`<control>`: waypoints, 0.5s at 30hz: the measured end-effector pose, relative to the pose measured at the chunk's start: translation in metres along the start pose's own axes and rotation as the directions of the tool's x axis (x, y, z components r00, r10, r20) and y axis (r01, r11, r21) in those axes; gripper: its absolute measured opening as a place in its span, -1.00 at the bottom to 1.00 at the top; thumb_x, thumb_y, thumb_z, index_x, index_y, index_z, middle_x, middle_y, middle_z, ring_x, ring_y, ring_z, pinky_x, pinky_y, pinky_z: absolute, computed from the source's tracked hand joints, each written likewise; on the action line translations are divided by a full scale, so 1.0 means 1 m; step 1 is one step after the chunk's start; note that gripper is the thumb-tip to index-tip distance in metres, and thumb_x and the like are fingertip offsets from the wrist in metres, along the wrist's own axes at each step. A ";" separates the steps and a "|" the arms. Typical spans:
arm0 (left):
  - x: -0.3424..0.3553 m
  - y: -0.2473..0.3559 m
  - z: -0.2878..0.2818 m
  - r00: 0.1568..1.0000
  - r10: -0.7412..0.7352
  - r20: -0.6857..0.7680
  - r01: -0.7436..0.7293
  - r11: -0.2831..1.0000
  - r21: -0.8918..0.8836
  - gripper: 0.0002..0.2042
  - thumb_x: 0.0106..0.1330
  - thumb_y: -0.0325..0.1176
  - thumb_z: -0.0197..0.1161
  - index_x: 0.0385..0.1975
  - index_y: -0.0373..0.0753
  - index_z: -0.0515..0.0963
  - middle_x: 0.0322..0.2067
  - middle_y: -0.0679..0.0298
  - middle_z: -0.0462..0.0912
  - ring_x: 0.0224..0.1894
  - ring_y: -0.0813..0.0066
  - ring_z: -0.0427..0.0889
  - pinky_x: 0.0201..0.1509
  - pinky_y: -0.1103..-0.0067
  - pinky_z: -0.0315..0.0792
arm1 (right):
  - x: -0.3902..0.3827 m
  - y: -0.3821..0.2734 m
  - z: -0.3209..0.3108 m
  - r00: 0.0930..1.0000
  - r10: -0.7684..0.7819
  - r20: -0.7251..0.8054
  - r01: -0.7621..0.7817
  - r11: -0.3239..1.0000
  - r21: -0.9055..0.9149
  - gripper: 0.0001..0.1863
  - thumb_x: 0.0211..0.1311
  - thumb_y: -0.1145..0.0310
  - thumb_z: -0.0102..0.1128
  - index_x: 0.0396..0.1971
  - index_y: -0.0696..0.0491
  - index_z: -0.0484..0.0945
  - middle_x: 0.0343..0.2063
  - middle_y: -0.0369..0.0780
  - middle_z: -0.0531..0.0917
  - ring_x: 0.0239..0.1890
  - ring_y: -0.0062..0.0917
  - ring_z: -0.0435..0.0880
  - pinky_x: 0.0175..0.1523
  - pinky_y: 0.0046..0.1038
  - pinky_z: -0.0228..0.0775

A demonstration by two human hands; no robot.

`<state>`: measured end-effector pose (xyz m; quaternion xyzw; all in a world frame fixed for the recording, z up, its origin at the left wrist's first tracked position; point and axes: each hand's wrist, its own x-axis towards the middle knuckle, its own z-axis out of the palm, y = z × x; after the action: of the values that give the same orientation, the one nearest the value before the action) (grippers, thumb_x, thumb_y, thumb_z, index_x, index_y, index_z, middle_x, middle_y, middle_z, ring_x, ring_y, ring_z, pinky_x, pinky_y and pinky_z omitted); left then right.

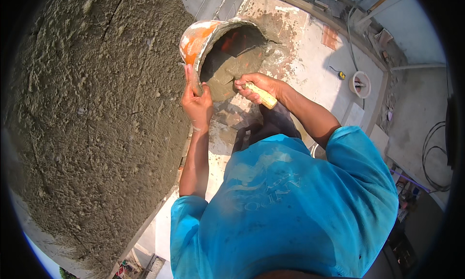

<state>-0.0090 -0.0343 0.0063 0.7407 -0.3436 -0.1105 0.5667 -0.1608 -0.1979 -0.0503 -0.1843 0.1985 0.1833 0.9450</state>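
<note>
An orange bucket (193,39), crusted with grey, lies tipped toward me with wet mortar (256,58) inside and at its mouth. My left hand (196,102) grips the near part of its rim. My right hand (254,85) is closed on a cream-coloured handle (264,97) of a tool, probably a trowel, whose end is in the mortar. To the left is a large surface (92,109) coated in rough, grey render.
A small white bucket (363,82), a yellow tape measure (341,75), a hose (352,56), a reddish tile (329,36) and an orange-handled tool (380,2) lie on the right. Coiled black cable (428,177) is at the far right.
</note>
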 end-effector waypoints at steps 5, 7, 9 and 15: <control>0.011 -0.012 -0.001 0.933 -0.347 -0.089 0.310 0.907 -0.283 -0.74 0.18 -0.65 0.18 -0.11 -0.35 0.53 -0.23 0.29 0.64 -0.34 0.57 0.55 -0.18 0.60 0.47 | -0.011 0.014 0.008 0.958 -0.102 0.267 0.066 0.988 0.143 -0.79 0.44 0.19 0.03 -0.31 0.01 0.41 -0.64 -0.40 0.38 -0.76 -0.75 0.35 -0.76 -0.60 0.28; 0.020 -0.008 0.009 0.862 -0.502 -0.075 0.407 0.772 -0.488 -0.70 0.14 -0.68 0.16 -0.11 -0.31 0.51 -0.26 0.29 0.63 -0.37 0.56 0.57 -0.27 0.59 0.49 | -0.003 0.005 0.024 0.936 -0.190 0.297 0.128 0.968 0.215 -0.80 0.44 0.20 0.02 -0.29 0.02 0.41 -0.63 -0.39 0.39 -0.76 -0.72 0.36 -0.76 -0.58 0.29; 0.025 -0.015 0.009 0.795 -0.606 -0.028 0.465 0.638 -0.613 -0.63 0.11 -0.71 0.13 -0.07 -0.26 0.50 -0.29 0.29 0.62 -0.38 0.55 0.59 -0.38 0.59 0.50 | 0.000 -0.010 0.049 0.875 -0.273 0.400 0.125 0.925 0.358 -0.82 0.44 0.23 0.00 -0.27 0.04 0.39 -0.60 -0.35 0.39 -0.76 -0.68 0.37 -0.74 -0.54 0.33; -0.022 -0.053 -0.054 0.687 -0.717 -0.115 0.588 0.642 -0.492 -0.56 0.12 -0.70 0.09 0.04 -0.22 0.47 -0.19 0.25 0.62 -0.30 0.49 0.62 -0.46 0.55 0.49 | -0.056 -0.106 0.165 0.541 -0.803 0.250 0.801 0.583 0.136 -0.81 0.42 0.30 0.06 -0.11 0.08 0.39 -0.51 -0.30 0.45 -0.68 -0.61 0.47 -0.63 -0.48 0.45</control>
<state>0.0251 0.0274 -0.0291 0.6832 0.0731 -0.2667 0.6758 -0.1137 -0.2352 0.1445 -0.2235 -0.0454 -0.2447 0.9424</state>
